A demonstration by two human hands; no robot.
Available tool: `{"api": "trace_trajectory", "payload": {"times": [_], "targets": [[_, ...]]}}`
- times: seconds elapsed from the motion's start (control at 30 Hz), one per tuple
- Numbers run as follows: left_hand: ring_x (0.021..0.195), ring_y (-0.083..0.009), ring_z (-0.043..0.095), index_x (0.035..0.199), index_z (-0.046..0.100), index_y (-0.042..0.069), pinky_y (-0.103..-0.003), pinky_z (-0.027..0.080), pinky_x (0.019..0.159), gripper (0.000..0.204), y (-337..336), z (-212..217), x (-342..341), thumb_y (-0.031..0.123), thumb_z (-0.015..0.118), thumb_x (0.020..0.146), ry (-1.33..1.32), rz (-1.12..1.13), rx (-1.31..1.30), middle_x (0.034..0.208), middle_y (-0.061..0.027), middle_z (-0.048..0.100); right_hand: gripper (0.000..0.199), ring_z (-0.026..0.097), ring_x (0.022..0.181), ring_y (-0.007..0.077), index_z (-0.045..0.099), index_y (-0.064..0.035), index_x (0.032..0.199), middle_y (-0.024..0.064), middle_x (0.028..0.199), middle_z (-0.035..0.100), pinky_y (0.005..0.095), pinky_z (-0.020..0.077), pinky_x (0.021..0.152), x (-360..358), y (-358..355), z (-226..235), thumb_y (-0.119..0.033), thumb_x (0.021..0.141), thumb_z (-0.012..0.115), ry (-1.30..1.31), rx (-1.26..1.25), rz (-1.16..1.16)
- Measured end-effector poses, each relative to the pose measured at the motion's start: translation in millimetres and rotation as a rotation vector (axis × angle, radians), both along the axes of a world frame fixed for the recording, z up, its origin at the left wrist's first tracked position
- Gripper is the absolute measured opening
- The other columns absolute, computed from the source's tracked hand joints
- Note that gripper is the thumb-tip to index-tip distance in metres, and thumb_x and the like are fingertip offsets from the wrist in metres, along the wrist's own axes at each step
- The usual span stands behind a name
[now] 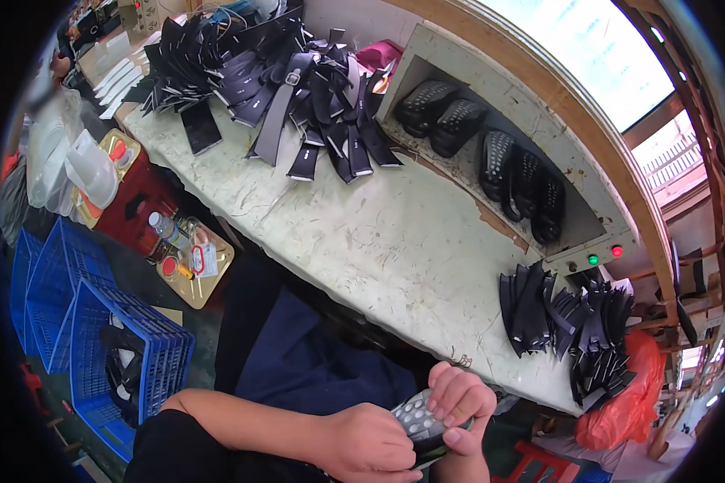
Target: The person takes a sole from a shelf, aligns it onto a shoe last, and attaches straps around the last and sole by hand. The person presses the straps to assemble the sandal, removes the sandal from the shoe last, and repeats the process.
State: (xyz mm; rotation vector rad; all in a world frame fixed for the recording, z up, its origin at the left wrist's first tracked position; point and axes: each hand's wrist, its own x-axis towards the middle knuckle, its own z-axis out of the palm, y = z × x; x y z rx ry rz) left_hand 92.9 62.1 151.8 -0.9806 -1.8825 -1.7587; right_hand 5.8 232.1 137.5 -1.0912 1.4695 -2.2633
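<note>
Both of my hands are low in the picture, below the front edge of the worktable [379, 241]. My left hand [366, 443] and my right hand [459, 402] close together around one dark shoe sole with pale round studs [415, 420]. The left hand grips it from the left side. From the right, fingers of the right hand wrap over its top. Most of the sole is hidden by the fingers. Nearest on the table is a pile of black cut pieces [564, 322] at the right edge.
A large heap of black strips [298, 88] lies at the table's back left. An open grey box [491, 153] with red and green lights holds several studded black soles. Blue crates [97, 330] stand on the floor at left. An orange bag [624, 406] sits at lower right.
</note>
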Motion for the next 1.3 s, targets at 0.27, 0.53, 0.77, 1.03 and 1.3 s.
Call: {"api": "trace_trajectory", "payload": {"times": [0.27, 0.53, 0.77, 1.03, 1.3], "targets": [[0.047, -0.0268, 0.048, 0.058, 0.043, 0.012, -0.037, 0.039, 0.044, 0.038, 24, 14, 12, 0.015, 0.073, 0.081, -0.009, 0.073, 0.015, 0.057, -0.0061, 0.043, 0.017, 0.060, 0.068, 0.0178, 0.059, -0.0115, 0.070, 0.0013, 0.074, 0.061, 0.0364, 0.0399, 0.073, -5, 0, -5, -0.018, 0.069, 0.076, 0.005, -0.115, 0.086], [0.057, -0.0294, 0.050, 0.068, 0.048, 0.007, -0.039, 0.040, 0.052, 0.032, 3, -12, 10, 0.019, 0.064, 0.093, -0.135, -0.074, -0.046, 0.062, -0.0078, 0.044, 0.018, 0.059, 0.068, 0.0175, 0.058, -0.0120, 0.068, 0.0011, 0.072, 0.061, 0.0356, 0.0394, 0.072, 3, -3, -7, -0.018, 0.070, 0.075, -0.026, -0.165, 0.089], [0.057, -0.0295, 0.051, 0.069, 0.048, 0.006, -0.040, 0.040, 0.052, 0.032, -3, -16, -5, 0.019, 0.064, 0.093, -0.160, -0.108, 0.041, 0.062, -0.0079, 0.045, 0.019, 0.059, 0.068, 0.0176, 0.057, -0.0119, 0.068, 0.0012, 0.073, 0.060, 0.0355, 0.0392, 0.070, 1, -10, -6, -0.018, 0.069, 0.075, -0.028, -0.157, 0.055], [0.062, -0.0294, 0.051, 0.070, 0.047, 0.005, -0.040, 0.041, 0.057, 0.035, -6, -25, -3, 0.022, 0.063, 0.095, -0.358, -0.224, 0.017, 0.065, -0.0102, 0.047, 0.019, 0.058, 0.067, 0.0183, 0.057, -0.0117, 0.068, 0.0017, 0.072, 0.059, 0.0358, 0.0394, 0.070, 5, -6, -12, -0.019, 0.070, 0.073, -0.007, -0.096, -0.002], [0.065, -0.0253, 0.051, 0.076, 0.050, 0.004, -0.037, 0.043, 0.063, 0.042, -16, -21, -8, 0.036, 0.077, 0.085, -0.702, -0.311, -0.100, 0.069, -0.0085, 0.049, 0.017, 0.058, 0.067, 0.0183, 0.056, -0.0115, 0.068, 0.0025, 0.071, 0.059, 0.0363, 0.0398, 0.071, 11, -5, -7, -0.019, 0.070, 0.071, 0.040, -0.064, -0.048]]}}
